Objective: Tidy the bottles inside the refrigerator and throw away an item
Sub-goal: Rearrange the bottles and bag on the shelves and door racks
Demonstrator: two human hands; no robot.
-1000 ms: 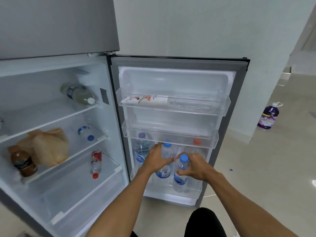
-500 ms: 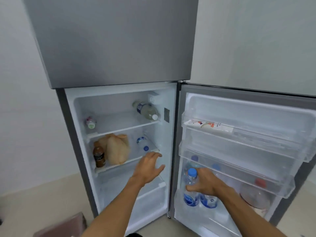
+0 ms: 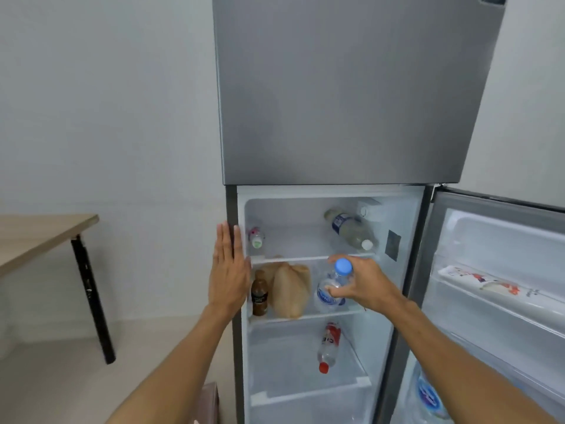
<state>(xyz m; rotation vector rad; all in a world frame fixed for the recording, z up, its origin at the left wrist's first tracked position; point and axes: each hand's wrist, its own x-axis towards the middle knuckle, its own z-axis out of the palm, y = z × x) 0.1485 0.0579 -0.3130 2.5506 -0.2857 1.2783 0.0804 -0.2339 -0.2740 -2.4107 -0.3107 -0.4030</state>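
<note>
In fridge (image 3: pixel 406 228) mid shelf: right hand (image 3: pixel 365 284) grips water btl (image 3: pixel 331 289); left hand (image 3: pixel 227 267) flat, prob. touching frame.

Hardly any text can be read. On the red-capped bottle (image 3: pixel 329 347), lying on the lower shelf at about 6 o'clock, large letters resembling "CIE" are seen on the red label. White lettering is carried on the blue labels of the bottle (image 3: pixel 330 290) at centre and of the door bottle (image 3: pixel 428 396) at 5 o'clock, but it is too blurred to be read. The print on the dark bottle (image 3: pixel 259 296) and the carton (image 3: pixel 486 284) at 3 o'clock is likewise illegible.
</note>
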